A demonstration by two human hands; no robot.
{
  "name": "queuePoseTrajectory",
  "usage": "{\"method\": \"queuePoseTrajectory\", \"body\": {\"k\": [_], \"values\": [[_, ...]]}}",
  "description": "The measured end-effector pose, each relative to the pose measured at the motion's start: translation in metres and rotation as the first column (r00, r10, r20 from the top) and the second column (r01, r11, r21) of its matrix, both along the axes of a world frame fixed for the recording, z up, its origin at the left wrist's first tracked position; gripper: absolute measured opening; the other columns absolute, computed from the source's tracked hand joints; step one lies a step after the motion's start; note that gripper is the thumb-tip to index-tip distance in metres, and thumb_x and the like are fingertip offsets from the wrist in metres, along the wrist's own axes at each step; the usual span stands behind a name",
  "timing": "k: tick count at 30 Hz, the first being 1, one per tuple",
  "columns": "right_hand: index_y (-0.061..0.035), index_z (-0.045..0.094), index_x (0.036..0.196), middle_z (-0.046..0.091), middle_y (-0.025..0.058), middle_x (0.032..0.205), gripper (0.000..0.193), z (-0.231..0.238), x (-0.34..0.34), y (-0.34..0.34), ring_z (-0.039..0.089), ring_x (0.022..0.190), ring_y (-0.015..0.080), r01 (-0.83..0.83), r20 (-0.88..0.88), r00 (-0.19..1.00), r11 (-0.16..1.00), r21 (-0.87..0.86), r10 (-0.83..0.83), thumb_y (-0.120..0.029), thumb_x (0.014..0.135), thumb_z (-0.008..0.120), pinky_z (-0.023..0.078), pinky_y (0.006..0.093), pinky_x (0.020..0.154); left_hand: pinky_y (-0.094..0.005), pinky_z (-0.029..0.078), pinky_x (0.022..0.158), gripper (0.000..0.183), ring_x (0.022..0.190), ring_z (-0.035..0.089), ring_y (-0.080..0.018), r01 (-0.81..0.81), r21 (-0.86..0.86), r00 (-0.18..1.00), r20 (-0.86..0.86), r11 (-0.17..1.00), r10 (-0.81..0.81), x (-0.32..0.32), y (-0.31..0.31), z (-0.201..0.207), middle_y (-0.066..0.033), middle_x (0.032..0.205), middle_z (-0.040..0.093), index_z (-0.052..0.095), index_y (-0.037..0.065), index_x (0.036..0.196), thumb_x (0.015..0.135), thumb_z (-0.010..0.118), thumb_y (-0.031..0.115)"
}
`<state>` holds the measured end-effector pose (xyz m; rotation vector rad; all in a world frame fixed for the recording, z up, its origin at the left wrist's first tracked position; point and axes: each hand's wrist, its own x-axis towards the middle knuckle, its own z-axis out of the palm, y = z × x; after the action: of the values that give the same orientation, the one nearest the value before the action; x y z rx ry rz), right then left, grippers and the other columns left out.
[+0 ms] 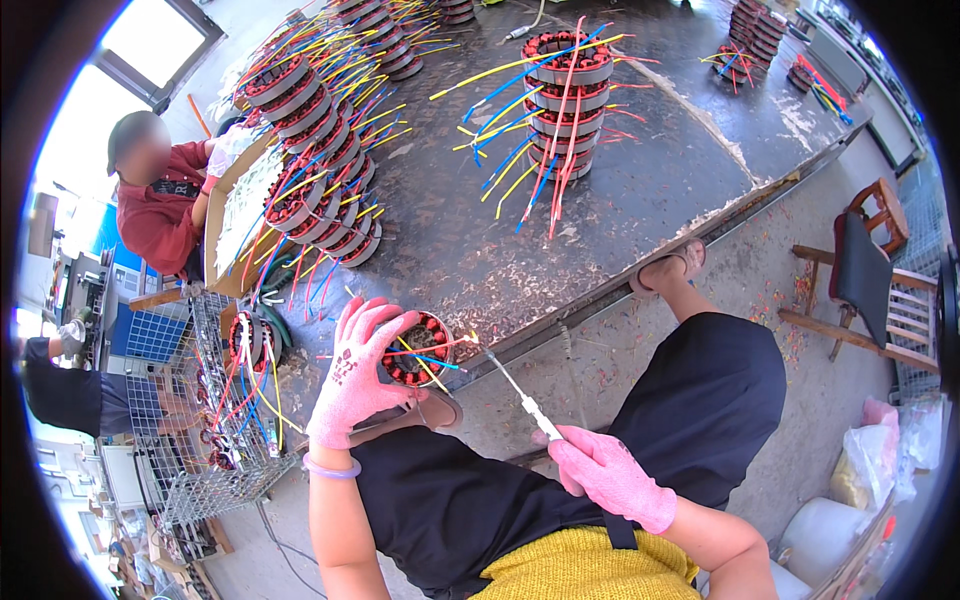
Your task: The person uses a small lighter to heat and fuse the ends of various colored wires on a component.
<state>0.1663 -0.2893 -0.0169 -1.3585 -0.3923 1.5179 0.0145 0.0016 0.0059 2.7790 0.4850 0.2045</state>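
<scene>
Curling our pink-gloved left hand around a round red-and-grey wired core, we hold it near the dark tabletop's edge. Our pink-gloved right hand clasps a slim white wand.

The left hand is masking the coil ring toward nine o'clock, the right hand the butt of a wand. At eleven, a stack is running out of my sight; around nine, a person is getting cut off.
</scene>
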Motion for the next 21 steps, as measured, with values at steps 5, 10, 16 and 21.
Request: {"method": "queuePoseTrajectory", "body": {"k": [5, 10, 16, 21], "values": [[0.0008, 0.057, 0.134, 0.048, -0.0037, 0.067, 0.04, 0.0, 0.001, 0.001, 0.041, 0.059, 0.0051, -0.028, 0.024, 0.999, 0.999, -0.015, 0.028, -0.028, 0.106, 0.051, 0.033, 0.0223, 0.054, -0.0537, 0.022, 0.122, 0.09, 0.138, 0.04, -0.0372, -0.006, -0.005, 1.0, 0.003, 1.0, 0.006, -0.002, 0.0, -0.001, -0.0126, 0.135, 0.053, 0.059, 0.013, 0.135, 0.052, 0.09, 0.029], [-0.0027, 0.059, 0.129, 0.05, -0.0017, 0.067, 0.038, -0.005, 0.001, -0.001, 0.046, 0.06, 0.0054, -0.027, 0.016, 1.0, 1.0, 0.014, 0.027, -0.031, 0.106, 0.049, 0.04, 0.0246, 0.056, -0.0535, 0.022, 0.122, 0.089, 0.138, 0.041, -0.0372, -0.004, -0.005, 1.0, -0.001, 1.0, 0.004, 0.0, -0.001, 0.0, -0.0129, 0.135, 0.054, 0.06, 0.012, 0.134, 0.051, 0.089, 0.027], [0.0011, 0.057, 0.133, 0.048, -0.003, 0.066, 0.041, 0.004, 0.003, 0.001, 0.042, 0.058, 0.0055, -0.032, 0.023, 0.999, 0.999, -0.006, 0.032, -0.028, 0.106, 0.05, 0.034, 0.0231, 0.055, -0.054, 0.022, 0.122, 0.089, 0.137, 0.042, -0.0373, 0.0, -0.002, 1.0, -0.008, 1.0, 0.0, 0.0, -0.001, 0.001, -0.0135, 0.134, 0.054, 0.06, 0.011, 0.133, 0.051, 0.089, 0.027], [0.0013, 0.057, 0.133, 0.049, -0.0029, 0.066, 0.041, 0.0, 0.002, 0.0, 0.042, 0.058, 0.0052, -0.031, 0.043, 0.999, 1.0, 0.003, 0.031, -0.028, 0.106, 0.05, 0.034, 0.0225, 0.054, -0.055, 0.023, 0.121, 0.088, 0.136, 0.043, -0.0376, 0.002, 0.002, 1.0, -0.003, 1.0, -0.002, 0.0, 0.0, -0.001, -0.0135, 0.134, 0.054, 0.06, 0.01, 0.133, 0.051, 0.089, 0.029]]}}
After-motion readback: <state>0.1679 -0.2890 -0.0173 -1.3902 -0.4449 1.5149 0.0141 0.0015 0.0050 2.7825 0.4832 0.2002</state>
